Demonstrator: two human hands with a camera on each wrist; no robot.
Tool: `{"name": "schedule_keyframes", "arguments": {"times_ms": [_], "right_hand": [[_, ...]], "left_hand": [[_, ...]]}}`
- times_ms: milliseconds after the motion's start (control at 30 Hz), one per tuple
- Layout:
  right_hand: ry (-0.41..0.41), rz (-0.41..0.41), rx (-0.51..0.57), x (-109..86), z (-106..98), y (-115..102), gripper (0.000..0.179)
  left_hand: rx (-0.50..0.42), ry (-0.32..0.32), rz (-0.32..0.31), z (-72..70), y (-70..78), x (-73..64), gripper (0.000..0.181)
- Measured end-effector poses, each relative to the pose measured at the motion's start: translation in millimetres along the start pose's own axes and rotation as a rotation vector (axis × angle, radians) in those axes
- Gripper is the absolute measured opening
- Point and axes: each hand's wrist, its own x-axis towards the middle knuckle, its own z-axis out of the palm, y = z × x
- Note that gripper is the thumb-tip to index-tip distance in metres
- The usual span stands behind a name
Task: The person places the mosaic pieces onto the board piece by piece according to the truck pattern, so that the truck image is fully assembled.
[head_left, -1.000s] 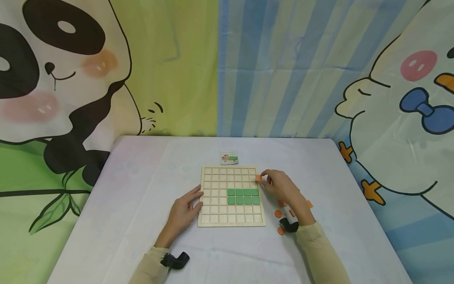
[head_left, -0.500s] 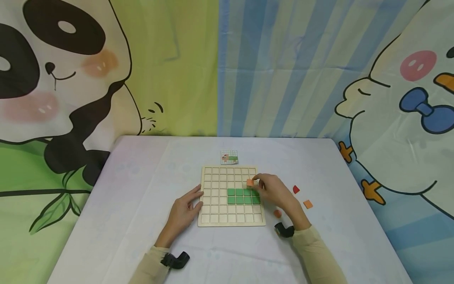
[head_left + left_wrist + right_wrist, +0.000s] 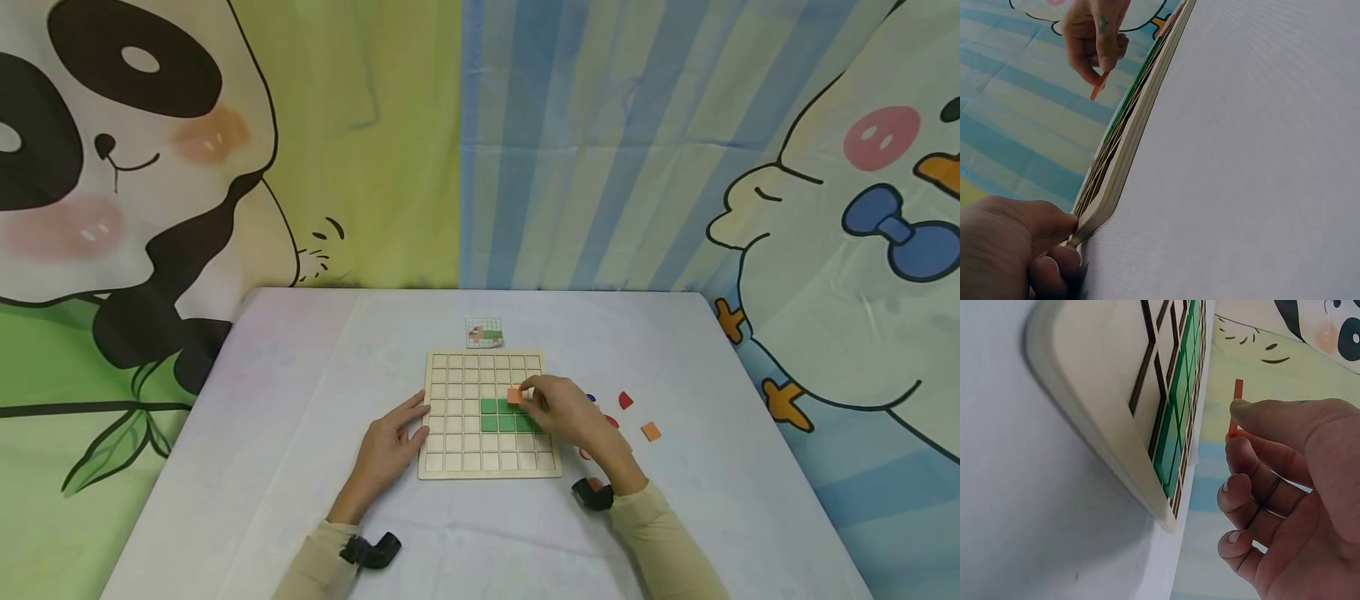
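Note:
A wooden grid board (image 3: 453, 460) lies flat on the table, with two rows of green square tiles (image 3: 498, 423) set in its right half. My left hand (image 3: 386, 446) rests against the board's left edge, thumb and fingertips touching it. In the right wrist view, the thumb and index finger of my right hand (image 3: 1291, 469) pinch a thin orange square tile (image 3: 1237, 390). That hand (image 3: 566, 412) holds the tile over the board near the upper green row, covering some of the green tiles. The left wrist view shows the orange tile (image 3: 1099, 86) raised above the board.
Behind the board lies a small pattern card (image 3: 485, 332). To the right are a red piece (image 3: 626, 400), an orange square tile (image 3: 651, 431) and other loose pieces, partly hidden by my right arm. Printed curtains (image 3: 585, 167) hang behind the table (image 3: 337, 350).
My right hand has carried the orange tile leftward and toward me, from the board's right edge to over the green tiles. More loose pieces show at the right. The left hand stays put.

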Motion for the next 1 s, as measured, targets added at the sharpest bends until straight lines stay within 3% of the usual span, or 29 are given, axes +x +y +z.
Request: {"name": "schedule_keyframes", "arguments": {"times_ms": [467, 667, 1000], "right_hand": [[-0.043, -0.062, -0.02, 1.4, 11.5, -19.0, 0.029], [-0.018, -0.134, -0.026, 2.7, 20.5, -22.8, 0.023], [-0.034, -0.14, -0.024, 3.8, 29.3, -35.6, 0.025]], "left_hand": [[0.003, -0.003, -0.002, -0.7, 0.5, -0.5, 0.039], [0.0, -0.007, 0.01, -0.7, -0.1, -0.3, 0.039], [0.019, -0.003, -0.012, -0.9, 2.7, 0.5, 0.038]]}}
